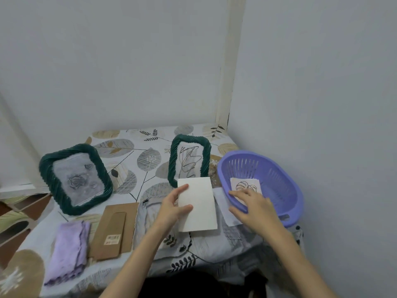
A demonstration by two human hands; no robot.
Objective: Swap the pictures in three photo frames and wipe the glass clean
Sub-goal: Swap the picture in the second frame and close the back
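Right, in the head view, I am looking down at a table [225,244] under a leaf-print cloth, pushed into the corner of the room. My left hand [171,208] is pinching the left edge of a blank white card [198,204], thumb on top, near the middle of the table toward its front edge. My right hand [252,204] is reaching over the near rim of the purple basket [285,190] at the table's right edge, fingers spread and relaxed, resting on or just above the leaf drawing [247,186] lying inside; I cannot tell whether they are touching it.

One green frame [75,179] with a rose picture is standing toward the left edge, a second green frame [190,160] with a line drawing is standing behind the card, near the back right. A brown backing board [115,230] is lying flat near the front left, with a folded lilac cloth [68,252] beside it at the front-left corner. A pale sheet [223,208] is lying between card and basket; it may be the glass.

To do this well, I am judging that I should slide the drawing up against the basket wall, lift it by an edge rather than its face, and keep the white card level and off that pale sheet so nothing smears.
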